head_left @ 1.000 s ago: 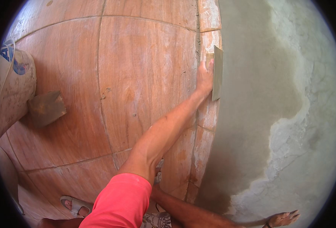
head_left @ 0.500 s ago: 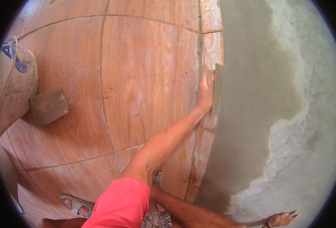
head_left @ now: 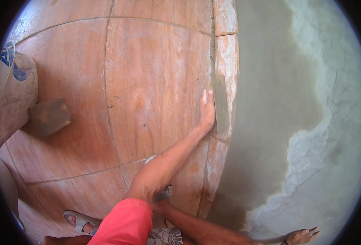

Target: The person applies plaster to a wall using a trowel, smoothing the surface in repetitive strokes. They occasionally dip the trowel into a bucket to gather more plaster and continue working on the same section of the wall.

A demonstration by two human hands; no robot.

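Observation:
My left hand (head_left: 207, 112), its arm in a red sleeve reaching forward, is closed on a long, flat finishing trowel (head_left: 220, 102). The trowel stands lengthwise along the narrow edge tiles (head_left: 226, 61), whose faces are smeared whitish. My fingers hide its handle, and motion blurs the blade. To the right of these tiles lies a smooth grey cement surface (head_left: 270, 94). Low at the right, beyond my bent knee, my right hand (head_left: 302, 236) has its fingers stretched apart and holds nothing. A dark band circles that wrist.
A dirty white bucket (head_left: 23, 90) stands at the far left, with a square, cement-coated piece (head_left: 49, 116) beside it. Wood-look tiles (head_left: 156, 81) cover the floor. My sandalled foot (head_left: 82, 222) is at lower left. Paler, ragged-edged cement (head_left: 311, 151) lies at right.
My left hand and the trowel have shifted left and slightly toward me, off the rim beside the cement and over the edge tiles. The right hand has hardly moved.

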